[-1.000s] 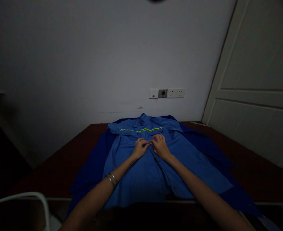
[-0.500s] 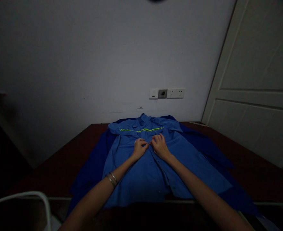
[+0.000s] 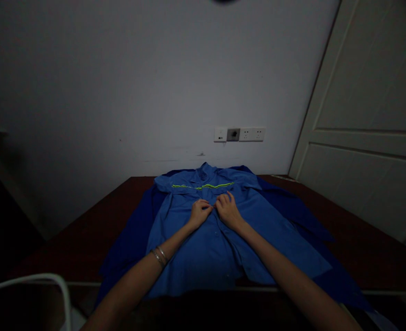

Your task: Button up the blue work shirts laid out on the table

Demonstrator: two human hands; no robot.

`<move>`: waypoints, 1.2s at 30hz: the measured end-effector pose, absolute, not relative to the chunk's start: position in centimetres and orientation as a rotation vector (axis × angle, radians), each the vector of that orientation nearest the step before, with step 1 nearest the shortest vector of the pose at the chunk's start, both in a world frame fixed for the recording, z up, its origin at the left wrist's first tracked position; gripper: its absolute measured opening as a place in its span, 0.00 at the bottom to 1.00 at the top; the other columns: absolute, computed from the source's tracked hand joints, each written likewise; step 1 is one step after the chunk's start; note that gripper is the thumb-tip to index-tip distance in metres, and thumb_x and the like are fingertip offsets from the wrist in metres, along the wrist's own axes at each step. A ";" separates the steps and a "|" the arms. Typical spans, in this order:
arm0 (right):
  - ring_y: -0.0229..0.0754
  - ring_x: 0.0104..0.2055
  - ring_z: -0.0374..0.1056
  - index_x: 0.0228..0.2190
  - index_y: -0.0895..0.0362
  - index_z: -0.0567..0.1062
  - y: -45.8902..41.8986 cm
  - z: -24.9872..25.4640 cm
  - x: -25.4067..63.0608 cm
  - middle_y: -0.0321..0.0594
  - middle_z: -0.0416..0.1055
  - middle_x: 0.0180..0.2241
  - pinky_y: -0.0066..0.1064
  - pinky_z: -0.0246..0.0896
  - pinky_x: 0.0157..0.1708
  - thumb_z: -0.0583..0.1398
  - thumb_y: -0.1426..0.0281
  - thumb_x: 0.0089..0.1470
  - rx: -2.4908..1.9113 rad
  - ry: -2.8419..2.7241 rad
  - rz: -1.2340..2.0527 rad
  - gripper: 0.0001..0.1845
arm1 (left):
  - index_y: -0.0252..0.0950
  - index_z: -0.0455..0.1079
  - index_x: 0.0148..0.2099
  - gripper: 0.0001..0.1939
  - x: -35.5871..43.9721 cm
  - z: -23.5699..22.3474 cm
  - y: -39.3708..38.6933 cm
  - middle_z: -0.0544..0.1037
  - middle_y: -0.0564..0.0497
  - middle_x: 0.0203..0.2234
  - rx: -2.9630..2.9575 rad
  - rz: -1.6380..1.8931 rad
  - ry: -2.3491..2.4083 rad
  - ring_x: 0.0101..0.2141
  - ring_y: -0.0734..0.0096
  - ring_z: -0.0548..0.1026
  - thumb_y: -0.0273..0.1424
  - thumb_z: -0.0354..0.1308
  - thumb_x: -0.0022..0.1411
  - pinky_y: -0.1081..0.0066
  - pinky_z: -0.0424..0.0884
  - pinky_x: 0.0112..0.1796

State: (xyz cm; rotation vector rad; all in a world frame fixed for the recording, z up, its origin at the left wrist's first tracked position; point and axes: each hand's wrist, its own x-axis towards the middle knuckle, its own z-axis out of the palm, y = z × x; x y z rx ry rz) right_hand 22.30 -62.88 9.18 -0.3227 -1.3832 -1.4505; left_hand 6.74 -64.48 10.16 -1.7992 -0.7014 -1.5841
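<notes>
A blue work shirt [image 3: 185,257] with darker blue sleeves lies spread on the table, its collar toward the wall. A yellow-green stripe crosses its chest. Below the stripe, my left hand [image 3: 200,213] pinches the edge of the front opening. My right hand [image 3: 227,209] grips the opposite edge, and the fingertips of both hands almost meet. Whatever small part sits between the fingertips is hidden. Under my hands the lower front hangs apart, with small buttons faintly visible along one edge. Two bracelets [image 3: 160,255] circle my left wrist.
The dark red table [image 3: 95,220] meets a pale wall carrying a row of sockets [image 3: 246,134]. A white panelled door [image 3: 364,170] stands at the right. At the lower left a white curved tube or cable [image 3: 47,276] crosses the view. A dark piece of furniture is at far left.
Both hands stay at the same place on the shirt front. The fingers have shifted only slightly, the right index finger lifting a little.
</notes>
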 end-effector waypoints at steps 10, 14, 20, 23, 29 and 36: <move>0.44 0.43 0.54 0.31 0.59 0.71 -62.3 9.4 22.3 0.45 0.64 0.37 0.47 0.42 0.52 0.51 0.73 0.54 -0.250 -1.409 -1.384 0.08 | 0.35 0.75 0.28 0.05 6.5 10.4 -63.5 0.75 0.48 0.32 -1.877 -1.686 -0.719 0.39 0.68 0.71 0.27 0.58 0.49 0.66 0.65 0.44; 0.44 0.43 0.55 0.32 0.57 0.72 -62.0 9.5 22.8 0.44 0.63 0.39 0.43 0.48 0.48 0.53 0.70 0.54 -0.158 -1.457 -1.231 0.08 | 0.35 0.75 0.30 0.06 6.5 10.4 -63.7 0.75 0.46 0.34 -1.885 -1.650 -0.688 0.41 0.66 0.70 0.28 0.57 0.50 0.65 0.64 0.44; 0.43 0.42 0.57 0.34 0.56 0.72 -62.3 9.6 23.7 0.44 0.62 0.38 0.36 0.54 0.41 0.54 0.68 0.53 -0.057 -1.511 -0.974 0.09 | 0.36 0.75 0.32 0.06 6.6 10.2 -64.1 0.76 0.47 0.31 -1.879 -1.588 -0.619 0.42 0.66 0.69 0.28 0.57 0.51 0.65 0.64 0.45; 0.42 0.40 0.59 0.36 0.57 0.72 -62.2 10.0 24.4 0.43 0.63 0.36 0.35 0.56 0.40 0.54 0.67 0.52 -0.047 -1.447 -0.816 0.10 | 0.36 0.74 0.33 0.07 6.7 10.1 -64.7 0.76 0.48 0.32 -1.891 -1.544 -0.615 0.42 0.66 0.69 0.27 0.58 0.49 0.64 0.63 0.46; 0.40 0.37 0.63 0.32 0.59 0.72 -63.4 10.0 26.1 0.42 0.66 0.33 0.32 0.58 0.39 0.52 0.71 0.52 -0.067 -1.446 -0.595 0.10 | 0.37 0.73 0.38 0.11 6.8 9.4 -68.2 0.73 0.49 0.38 -1.886 -1.310 -0.586 0.42 0.67 0.67 0.27 0.58 0.49 0.65 0.62 0.46; 0.35 0.27 0.65 0.28 0.56 0.74 -68.2 5.7 26.9 0.36 0.71 0.25 0.24 0.53 0.26 0.55 0.68 0.47 -0.474 -1.885 -0.503 0.08 | 0.38 0.73 0.36 0.08 6.8 6.9 -71.7 0.73 0.50 0.32 -1.990 -0.754 -0.667 0.37 0.68 0.67 0.33 0.57 0.53 0.68 0.60 0.43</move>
